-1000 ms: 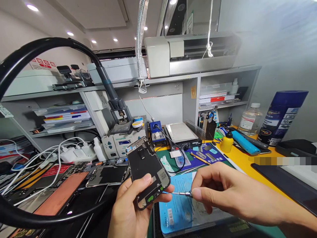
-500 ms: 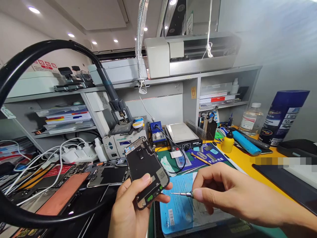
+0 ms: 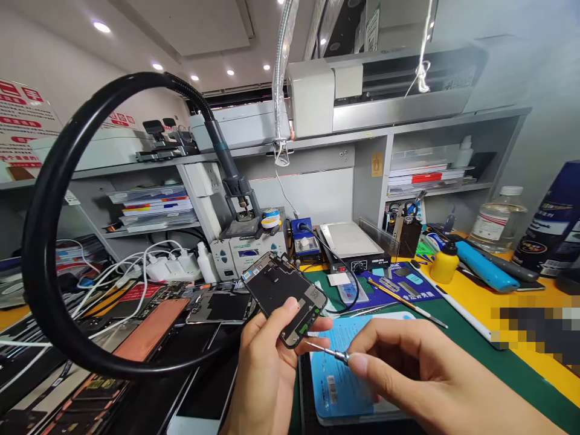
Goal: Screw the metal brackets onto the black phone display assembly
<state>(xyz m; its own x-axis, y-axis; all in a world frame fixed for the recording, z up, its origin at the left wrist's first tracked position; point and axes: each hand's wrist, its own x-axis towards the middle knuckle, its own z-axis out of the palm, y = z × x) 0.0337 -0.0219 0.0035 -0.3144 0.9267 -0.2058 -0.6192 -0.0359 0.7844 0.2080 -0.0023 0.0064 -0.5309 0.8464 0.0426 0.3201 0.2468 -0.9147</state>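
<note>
My left hand [image 3: 272,350] grips a phone screen assembly [image 3: 284,293], thumb on its dark back and fingers behind it. The back carries small flex parts at the upper end and green stickers near the lower end. Between the thumb and fingers of my right hand [image 3: 399,362] is a thin precision screwdriver [image 3: 328,351]. Its tip points left, close to the lower edge of the screen assembly; whether they touch I cannot tell. Below both hands lies a blue printed package [image 3: 330,399].
A black hot-air hose [image 3: 49,199] loops across the left, over several phone parts [image 3: 149,332]. Behind stand a grey rework station [image 3: 247,257] and a flat heating plate [image 3: 351,241]. A yellow bottle [image 3: 443,264] and a white stick [image 3: 471,314] lie to the right.
The camera view has swung left, so the surroundings appear shifted right. Both hands keep their holds; the screen assembly looks tilted more to the left, and the screwdriver now slants with its tip higher.
</note>
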